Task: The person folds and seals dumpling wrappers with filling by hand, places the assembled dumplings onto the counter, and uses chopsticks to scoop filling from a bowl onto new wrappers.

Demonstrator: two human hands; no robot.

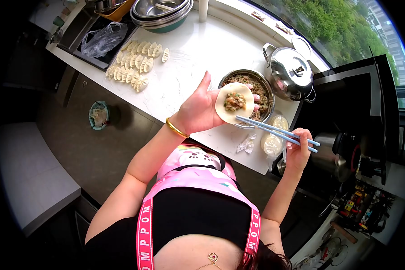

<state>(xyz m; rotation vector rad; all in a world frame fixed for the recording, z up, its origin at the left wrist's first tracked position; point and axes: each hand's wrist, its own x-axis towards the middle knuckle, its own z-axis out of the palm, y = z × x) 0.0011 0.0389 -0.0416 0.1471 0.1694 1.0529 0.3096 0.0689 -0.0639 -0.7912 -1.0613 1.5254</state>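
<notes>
My left hand [197, 108] is palm up with the thumb held away, supporting a round dumpling wrapper [244, 93] across its fingers. A small mound of meat filling [234, 102] sits in the wrapper's middle. In my right hand [299, 150] is a pair of pale blue chopsticks [276, 130], their tips at the wrapper's lower right edge. Behind and partly under my left fingers stands a metal bowl of filling [262, 85]. Stacked wrappers in clear plastic [272, 144] lie between the bowl and my right hand, beside a crumpled white tissue [246, 144].
Rows of folded dumplings [132, 63] lie on the white counter [198, 54] to the left. Nested metal bowls [161, 13] and a plastic bag [104, 39] are farther back. A lidded pot [290, 72] stands right of the filling bowl. A small bin [99, 115] is on the floor.
</notes>
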